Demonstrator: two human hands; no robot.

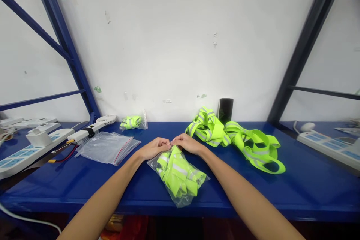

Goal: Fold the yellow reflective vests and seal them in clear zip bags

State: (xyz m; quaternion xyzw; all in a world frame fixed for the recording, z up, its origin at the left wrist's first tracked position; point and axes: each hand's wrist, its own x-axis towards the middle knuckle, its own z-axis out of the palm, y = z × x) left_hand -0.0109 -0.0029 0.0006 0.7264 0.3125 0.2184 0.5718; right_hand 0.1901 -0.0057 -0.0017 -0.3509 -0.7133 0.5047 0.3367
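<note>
A clear zip bag [184, 199] lies near the table's front edge, its opening turned toward the wall. Inside it is a bundled neon-yellow reflective strap [180, 174] with silver stripes. My left hand [154, 147] pinches the bag's top edge with thumb and fingers. Right beside it, my right hand [187, 144] pinches the same edge, so the fingertips of both hands nearly meet. Loose reflective straps [208, 127] lie in a heap beyond my right hand, with more looped straps [258, 148] to the right.
Flat empty zip bags [107, 147] lie at left; a filled bag [131, 122] sits behind them. A phone [225, 110] leans on the wall. A small white fan [106, 120] and power strips [36, 152] occupy the left side. Another power strip [332, 146] is far right on the blue table [303, 187].
</note>
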